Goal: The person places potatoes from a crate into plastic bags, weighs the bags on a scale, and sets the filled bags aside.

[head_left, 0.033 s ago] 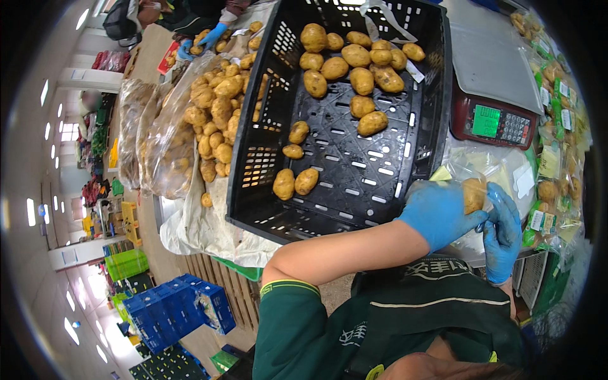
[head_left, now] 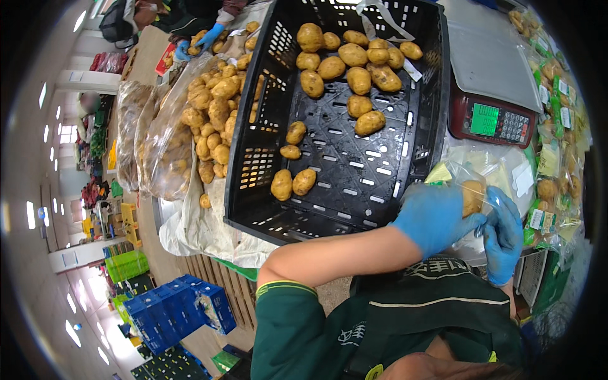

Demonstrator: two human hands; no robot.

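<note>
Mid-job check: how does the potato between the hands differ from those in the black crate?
The held potato is wrapped in clear plastic; the crate potatoes lie bare. The held potato is between the left hand and right hand; the crate potatoes rest untouched in the black crate. Both show yellow-brown skin.

From the left hand [head_left: 437, 218] and right hand [head_left: 503, 234], the low way toward ten o'clock is barred by the wall of the black crate [head_left: 434, 120]; over its rim, bare crate floor can be reached. Toward eleven, that floor is blocked by potatoes [head_left: 353, 55]. Toward twelve, room is left above the scale plate [head_left: 494, 57], behind the raised display [head_left: 484, 119]. Toward two, passage is hindered by bagged potatoes [head_left: 563, 117].
</note>
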